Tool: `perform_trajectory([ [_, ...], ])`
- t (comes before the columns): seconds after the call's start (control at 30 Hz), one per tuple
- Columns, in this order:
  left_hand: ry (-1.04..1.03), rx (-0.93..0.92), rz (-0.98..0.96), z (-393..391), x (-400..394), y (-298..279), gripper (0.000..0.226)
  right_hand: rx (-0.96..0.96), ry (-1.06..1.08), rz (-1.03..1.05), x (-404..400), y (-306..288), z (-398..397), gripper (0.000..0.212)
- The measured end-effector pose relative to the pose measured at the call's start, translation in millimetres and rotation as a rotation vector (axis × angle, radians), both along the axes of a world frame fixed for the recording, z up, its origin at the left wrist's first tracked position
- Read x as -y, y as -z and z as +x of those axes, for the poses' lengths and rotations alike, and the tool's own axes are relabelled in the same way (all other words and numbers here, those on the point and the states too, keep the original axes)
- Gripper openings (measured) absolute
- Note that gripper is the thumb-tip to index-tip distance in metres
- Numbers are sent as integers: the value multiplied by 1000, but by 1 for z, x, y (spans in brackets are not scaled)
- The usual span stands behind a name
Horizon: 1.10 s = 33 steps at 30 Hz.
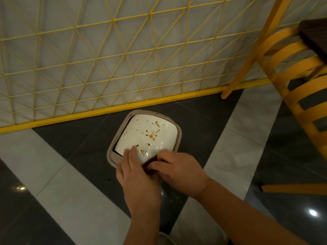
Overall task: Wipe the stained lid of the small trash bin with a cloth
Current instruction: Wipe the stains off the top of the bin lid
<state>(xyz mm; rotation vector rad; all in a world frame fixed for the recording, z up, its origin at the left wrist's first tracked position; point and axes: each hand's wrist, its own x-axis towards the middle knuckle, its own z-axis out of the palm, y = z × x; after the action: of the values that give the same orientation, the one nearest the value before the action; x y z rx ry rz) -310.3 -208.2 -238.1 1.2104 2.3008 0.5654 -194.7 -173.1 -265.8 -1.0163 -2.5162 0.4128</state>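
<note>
The small trash bin (113, 156) stands on the floor by the yellow partition, seen from above, with a beige rim. Its white lid (150, 128) carries several brown splashes, densest around the middle and near edge. My left hand (136, 174) lies over the lid's near left corner, its fingers stretched onto the white surface. My right hand (180, 170) is beside it at the near edge, fingers curled round a small dark cloth (150, 164) that shows between the two hands. Most of the cloth is hidden.
A yellow wire-grid partition (123, 68) with a yellow base rail runs just behind the bin. A yellow slatted chair (292, 71) stands at the right, one leg near the rail. The floor is glossy dark tile with pale stripes.
</note>
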Motion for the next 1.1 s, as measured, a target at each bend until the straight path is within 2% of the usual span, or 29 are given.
perform_trajectory([
  [0.1,10,14,11,1,-1,-1,85,22,1,33,-21,0,8,28],
  [0.13,15,17,12,1,-1,-1,88,-22,88,17,-29,-1,11,28],
  [0.23,20,5,-11,1,1,0,92,-221,538,-147,-48,-3,23,26],
  [0.27,17,4,-15,1,1,0,93,-256,604,-169,-46,0,24,26],
  [0.3,14,3,-14,0,2,0,93,-264,593,-162,-40,3,22,26],
  [0.43,7,-2,7,1,0,-1,89,-211,213,-66,0,8,5,24],
  [0.5,9,-3,16,2,-1,-2,88,-165,120,-13,-1,7,4,24],
  [0.57,13,-6,24,1,0,-1,89,-200,222,-37,-15,5,3,25],
  [0.67,29,-20,-5,1,2,2,93,-402,746,-339,-40,9,12,22],
  [0.73,26,-23,-15,1,2,2,94,-458,958,-449,-37,19,14,22],
  [0.77,21,-21,-11,1,2,1,94,-458,943,-437,-28,22,12,22],
  [0.87,21,-28,20,0,-3,1,91,-477,681,-342,9,19,-2,22],
  [0.93,28,-36,25,-1,-4,3,90,-455,578,-278,11,18,-5,23],
  [1.0,45,-57,16,-2,-2,5,90,-448,613,-250,-4,16,-5,22],
  [1.1,46,-61,-11,-3,0,6,92,-530,861,-410,-34,16,-1,19],
])
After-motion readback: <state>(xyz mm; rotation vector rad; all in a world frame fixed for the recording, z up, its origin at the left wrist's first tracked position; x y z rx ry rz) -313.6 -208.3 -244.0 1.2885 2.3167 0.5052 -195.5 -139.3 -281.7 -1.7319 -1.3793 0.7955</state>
